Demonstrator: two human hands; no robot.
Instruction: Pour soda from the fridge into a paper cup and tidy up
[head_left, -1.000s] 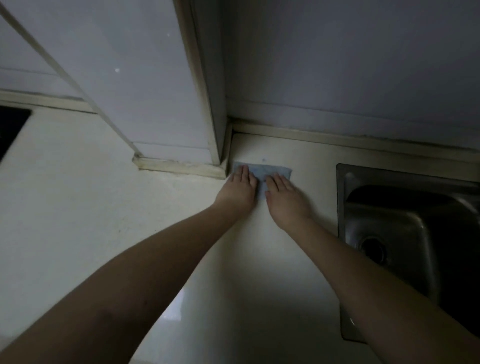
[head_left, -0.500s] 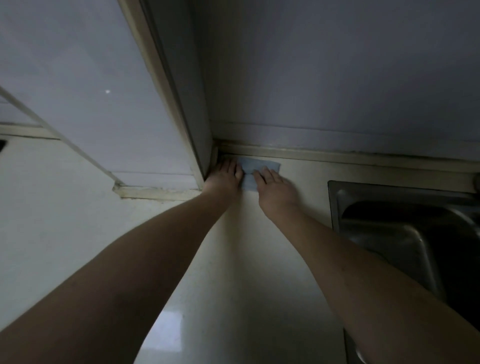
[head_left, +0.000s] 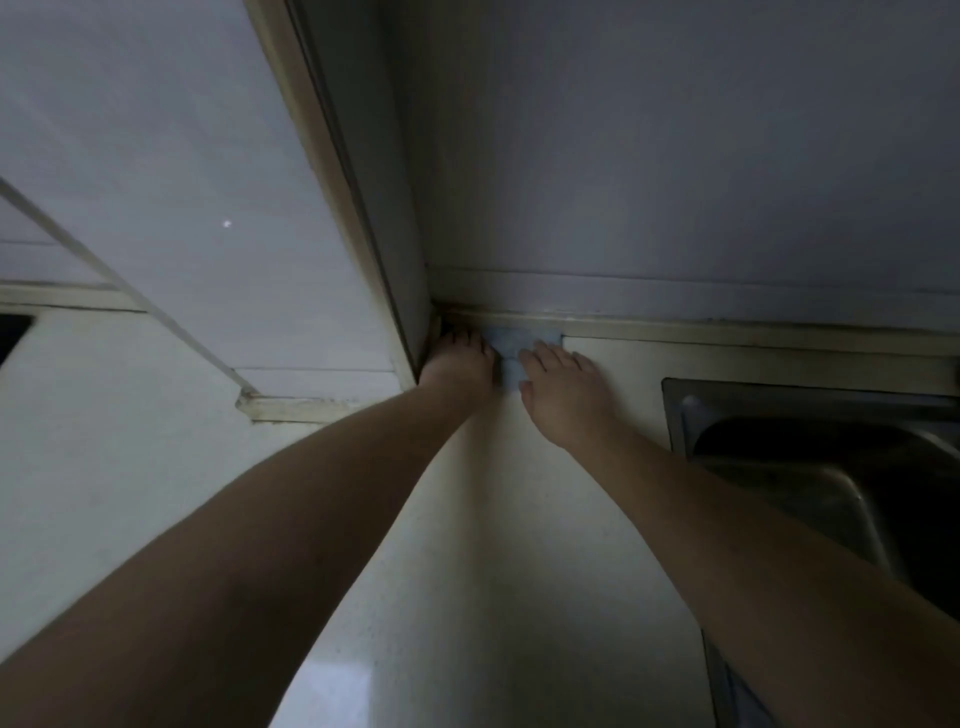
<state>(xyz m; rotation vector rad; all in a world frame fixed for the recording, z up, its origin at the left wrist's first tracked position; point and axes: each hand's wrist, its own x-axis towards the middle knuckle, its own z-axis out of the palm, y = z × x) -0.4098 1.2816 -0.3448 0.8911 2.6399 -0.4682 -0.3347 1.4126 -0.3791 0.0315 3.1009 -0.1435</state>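
A small light-blue cloth (head_left: 513, 340) lies flat on the pale countertop (head_left: 498, 530), pushed into the back corner where the wall meets a jutting white column. My left hand (head_left: 460, 366) rests flat on the cloth's left part, against the column's side. My right hand (head_left: 563, 397) lies flat on its right part, fingers spread and pointing to the wall. Neither hand grips the cloth. No soda, cup or fridge is in view.
A steel sink (head_left: 831, 467) is sunk into the counter at the right. The white tiled column (head_left: 208, 218) juts out over the counter at the left. A dark patch (head_left: 13, 332) shows at the far left edge.
Both hands have slid the blue cloth away from me across the counter, from beside the column's front corner to the back wall.
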